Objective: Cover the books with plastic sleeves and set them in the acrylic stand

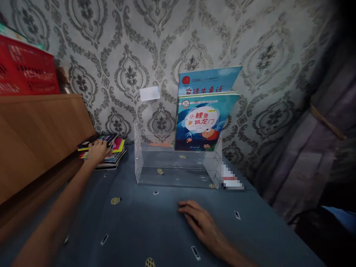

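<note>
- Two bare hands over a blue patterned cloth (155, 230), seen from above and behind.
- Nearest: right hand (200, 221) laid palm down on the cloth, fingers loosely spread and gripping nothing, most likely resting there as a prop while the other arm reaches.
- Farther left: left hand (97, 151) stretched out onto a low stack of books (111, 154), palm on the top cover, fingers curled over its far edge; whether they have closed into a grip cannot be told from this angle.
- Stack lying flat on the cloth, touching or nearly touching a wooden cabinet (36, 137) at the left, spines and bright covers fanned unevenly.
- Middle distance: clear acrylic rack (139, 163) standing on the cloth just right of the stack, stepped shelves mostly unfilled.
- Two children's picture books (204, 122) upright in the rack's back right tiers, one behind the other, covers facing forward so the titles show.
- Blurred patch (232, 180) at the rack's right foot, not readable.
- Beyond: grey damask wallpaper (155, 44) with a small pale card (149, 93) stuck to it.
- Upper left: red plastic crate (26, 70) on top of the cabinet.
- Right edge: dark curtain (319, 141) tied back with a cord.
</note>
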Tool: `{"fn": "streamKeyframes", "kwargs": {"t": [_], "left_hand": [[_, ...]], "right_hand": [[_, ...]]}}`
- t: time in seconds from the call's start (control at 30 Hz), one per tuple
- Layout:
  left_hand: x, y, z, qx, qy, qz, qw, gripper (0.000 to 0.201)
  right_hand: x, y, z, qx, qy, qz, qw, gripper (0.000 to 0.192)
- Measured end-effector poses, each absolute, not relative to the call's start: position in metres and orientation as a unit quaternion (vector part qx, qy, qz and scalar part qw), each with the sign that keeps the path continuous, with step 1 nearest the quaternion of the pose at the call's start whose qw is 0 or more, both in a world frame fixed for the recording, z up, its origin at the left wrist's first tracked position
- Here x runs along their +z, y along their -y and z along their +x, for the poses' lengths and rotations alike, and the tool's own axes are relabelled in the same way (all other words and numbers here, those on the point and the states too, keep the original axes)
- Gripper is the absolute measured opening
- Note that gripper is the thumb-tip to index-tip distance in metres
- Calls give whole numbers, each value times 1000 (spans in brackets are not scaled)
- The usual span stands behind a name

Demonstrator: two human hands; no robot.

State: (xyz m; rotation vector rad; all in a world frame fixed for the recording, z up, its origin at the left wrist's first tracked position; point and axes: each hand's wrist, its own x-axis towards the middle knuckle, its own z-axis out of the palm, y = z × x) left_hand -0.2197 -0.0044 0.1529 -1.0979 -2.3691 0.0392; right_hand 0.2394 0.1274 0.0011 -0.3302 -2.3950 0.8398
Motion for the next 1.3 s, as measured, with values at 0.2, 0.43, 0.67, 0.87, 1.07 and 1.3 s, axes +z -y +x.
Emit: {"fn": "streamKeyframes", "kwargs": {"t": [0.2, 0.43, 0.67, 0.87, 1.07, 1.3], "left_hand": [[154, -15, -226, 25, 884, -391, 256, 41], [146, 31, -210, 44, 859, -429, 276, 39], [133, 68, -204, 45, 844, -453, 282, 42], [108, 18, -191, 35, 873, -402, 275, 75], [83, 4, -167, 41, 898, -359, 252, 75], [80, 37, -144, 78, 893, -391, 209, 76]], "right_hand": [[4, -126, 240, 313, 898, -125, 282, 28], [2, -127, 239, 301, 910, -118, 260, 30], [1, -128, 239, 271, 924, -97, 249, 30], [1, -126, 238, 246, 929, -86, 264, 29], [-2, -125, 239, 230, 926, -77, 289, 29], [3, -125, 237, 236, 930, -74, 270, 29]]}}
